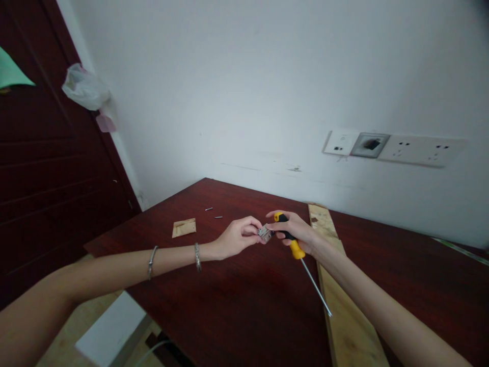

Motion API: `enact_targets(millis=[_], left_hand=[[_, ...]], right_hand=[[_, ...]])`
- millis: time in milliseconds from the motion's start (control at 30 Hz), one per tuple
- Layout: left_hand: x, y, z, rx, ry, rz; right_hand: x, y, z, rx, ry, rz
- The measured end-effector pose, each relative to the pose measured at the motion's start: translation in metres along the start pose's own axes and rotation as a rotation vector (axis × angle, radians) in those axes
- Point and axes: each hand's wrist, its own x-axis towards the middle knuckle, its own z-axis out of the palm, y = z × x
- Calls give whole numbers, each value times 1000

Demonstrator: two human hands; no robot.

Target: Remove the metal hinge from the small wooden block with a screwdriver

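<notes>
My left hand (239,237) is closed on one side of a small silvery metal piece (265,233), gripped between thumb and fingers above the table; its exact kind is too small to make out. The fingertips of my right hand (300,232) touch the other side of that piece. Tucked in the same right hand is a screwdriver (297,250) with a yellow and black handle, its long steel shaft slanting down to the right. Two thin metal pins or screws (218,217) lie on the table left of my hands, near a small light brown flat piece (184,228).
A long wooden board (344,300) lies across the dark red table (237,306) on the right, under my right forearm. The white wall with sockets (412,150) rises behind. A white box (110,329) stands below the table's left edge, and a dark door (49,153) is at left.
</notes>
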Motion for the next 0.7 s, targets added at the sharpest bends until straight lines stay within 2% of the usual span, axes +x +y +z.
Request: enact_targets(millis=[300, 467, 633, 700], left_hand=[[2, -3, -6, -50, -50, -53], [1, -2, -14, 18, -106, -49], [3, -6, -19, 90, -92, -40], [4, -5, -20, 166, -94, 3]], right_hand=[[4, 2, 3, -115, 29, -43], [5, 1, 3, -110, 31, -46], [4, 2, 5, -98, 21, -30], [5, 2, 5, -102, 15, -28]])
